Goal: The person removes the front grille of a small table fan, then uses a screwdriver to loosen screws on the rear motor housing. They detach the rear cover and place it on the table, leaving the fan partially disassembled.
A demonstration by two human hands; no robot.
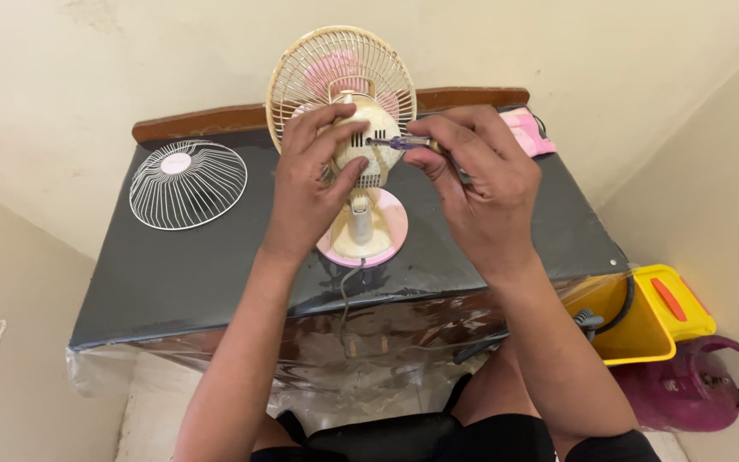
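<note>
The left hand (pixel 305 184) grips the fan (pixel 361 145) motor housing while the right hand (pixel 472 184) fingers pinch a screwdriver (pixel 404 142) at its rear screw; next likely requires steady turning.

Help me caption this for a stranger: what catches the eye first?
A small cream table fan with pink blades stands mid-table. The left hand steadies its motor housing while the right hand works a purple-handled screwdriver into its back. A detached white wire grille lies at the table's left.

Cream fan (pixel 361 154) on pink base (pixel 391 231), purple-handled screwdriver (pixel 408 143), white wire grille (pixel 187 184), yellow bin (pixel 643 321).
</note>
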